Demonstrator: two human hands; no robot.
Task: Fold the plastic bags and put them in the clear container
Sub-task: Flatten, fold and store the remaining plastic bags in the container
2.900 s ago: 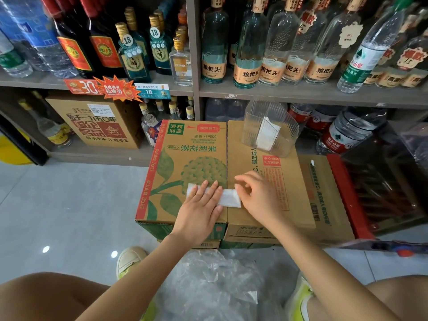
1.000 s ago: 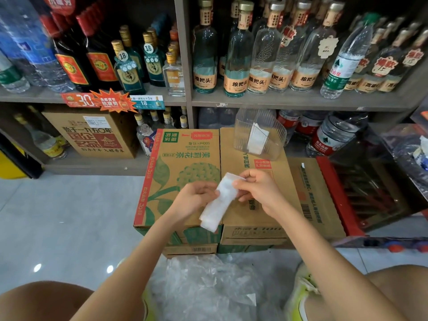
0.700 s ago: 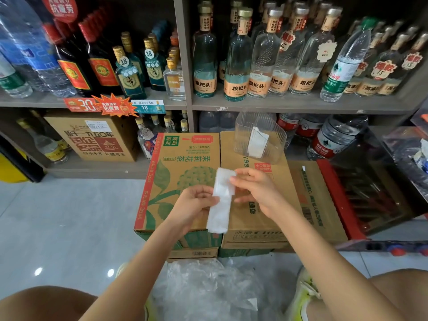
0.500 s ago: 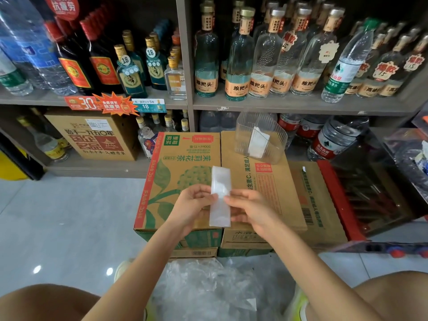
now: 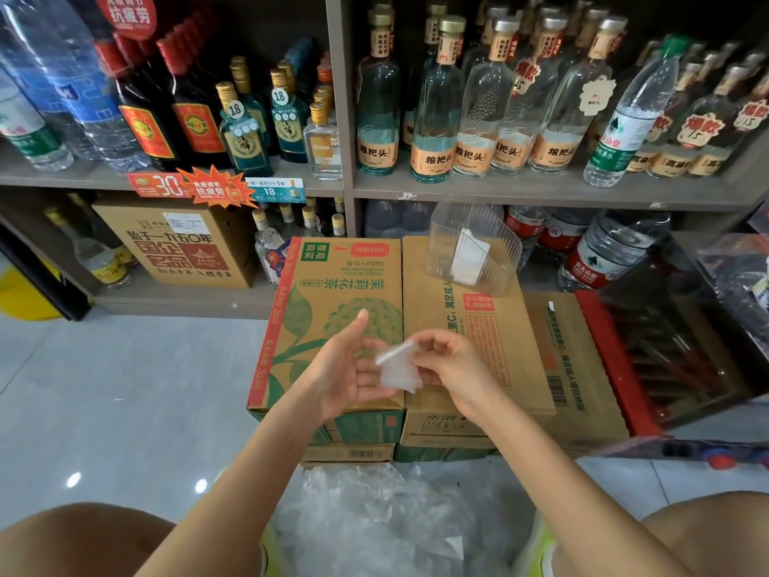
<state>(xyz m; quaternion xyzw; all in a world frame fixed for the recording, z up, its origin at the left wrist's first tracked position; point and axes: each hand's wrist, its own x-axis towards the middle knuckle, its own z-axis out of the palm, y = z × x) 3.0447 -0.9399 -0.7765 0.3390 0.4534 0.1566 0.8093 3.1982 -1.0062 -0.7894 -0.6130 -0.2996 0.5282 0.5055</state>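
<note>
The left hand (image 5: 345, 368) hovers above the green tea carton (image 5: 333, 293) with a slack grip. Its palm is turned to the right, the fingers are straight and spread, the thumb is up, and it holds nothing. Its fingertips are just beside the folded bag (image 5: 395, 374) and may be brushing it. Lower down, on the floor between the knees, lies a heap of loose bags (image 5: 374, 522), so I judge much of the task is left. The folded bag, a small pale translucent packet, hangs in the air between the two hands over the seam where the cartons meet, its upper edge slanting up toward the right. The right hand (image 5: 451, 364) has hold of it, thumb and forefingers pinching its right side, with the wrist coming in from the lower right over the brown carton (image 5: 478, 339). The clear container (image 5: 495, 247) stands at the far end of that carton, beyond the right hand and slightly to its right, well apart from the packet, with one stored bag (image 5: 466, 260) inside. The right hand is the nearer one, so the coming move is likely a reach straight away from the body to drop the packet in.
</note>
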